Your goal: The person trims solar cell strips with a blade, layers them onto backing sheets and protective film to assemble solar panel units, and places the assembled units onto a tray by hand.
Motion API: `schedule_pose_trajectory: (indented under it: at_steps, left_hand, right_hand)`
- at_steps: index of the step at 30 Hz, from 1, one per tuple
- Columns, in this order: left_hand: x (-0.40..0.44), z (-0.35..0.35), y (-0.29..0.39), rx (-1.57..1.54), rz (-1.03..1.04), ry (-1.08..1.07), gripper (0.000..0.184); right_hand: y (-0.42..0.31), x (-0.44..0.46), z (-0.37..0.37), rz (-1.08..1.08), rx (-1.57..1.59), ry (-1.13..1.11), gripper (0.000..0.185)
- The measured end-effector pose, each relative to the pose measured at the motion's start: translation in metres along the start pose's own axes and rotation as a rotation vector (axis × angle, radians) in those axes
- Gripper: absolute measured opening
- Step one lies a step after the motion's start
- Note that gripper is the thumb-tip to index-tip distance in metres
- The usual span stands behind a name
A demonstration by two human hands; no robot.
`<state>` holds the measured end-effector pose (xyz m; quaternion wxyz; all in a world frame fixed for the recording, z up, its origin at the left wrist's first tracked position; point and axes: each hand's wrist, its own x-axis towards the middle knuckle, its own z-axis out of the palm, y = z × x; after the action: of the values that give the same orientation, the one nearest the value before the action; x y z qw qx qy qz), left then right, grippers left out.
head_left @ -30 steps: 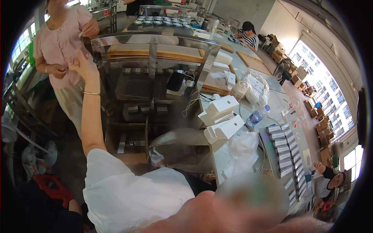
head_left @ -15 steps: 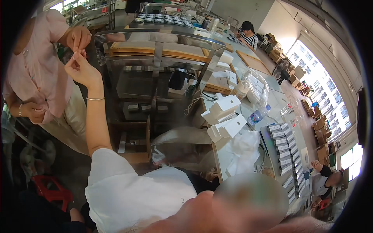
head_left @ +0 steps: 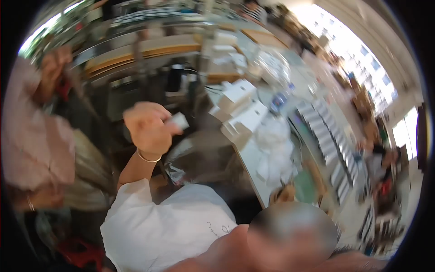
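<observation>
My left hand [head_left: 149, 127], with a bangle at the wrist, is closed on a small pale piece [head_left: 180, 121] that sticks out past its fingertips. Motion blurs the hand, and the piece's markings cannot be read. It is raised above my white shirt, in front of the metal rack [head_left: 140, 59]. White boxes [head_left: 247, 119] lie to its right on the table edge. I cannot make out my right hand. At left stands a person in a pink top [head_left: 41, 136], whose raised hand [head_left: 54, 68] is apart from mine.
The worktable [head_left: 251, 170] bears a bottle [head_left: 278, 100], white plastic wrap [head_left: 274, 145], a blurred green and brown thing [head_left: 306, 186] and rows of small packs [head_left: 321, 131]. A red stool [head_left: 81, 251] is at lower left. Other people sit farther off.
My left hand has drawn back from the person's fingers toward my body, now with the pale piece plainly visible in it. The view has swung, shifting the table left.
</observation>
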<state>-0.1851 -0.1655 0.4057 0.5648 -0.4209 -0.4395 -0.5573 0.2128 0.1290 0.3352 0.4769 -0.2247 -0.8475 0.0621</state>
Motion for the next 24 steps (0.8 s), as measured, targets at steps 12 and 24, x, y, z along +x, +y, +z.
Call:
schedule_pose_trajectory:
  at_steps: [12,24]
  left_hand:
    - [-0.134,0.206,0.176,-1.287,0.088,-0.635,0.028]
    - [-0.196,0.248,0.313,-1.675,-0.353,-1.294,0.073]
  right_hand:
    - [-0.054,-0.026,-0.003,-0.172,0.102,0.188,0.028]
    - [-0.018,-0.138,-0.075,0.507,-0.168,0.392,0.037]
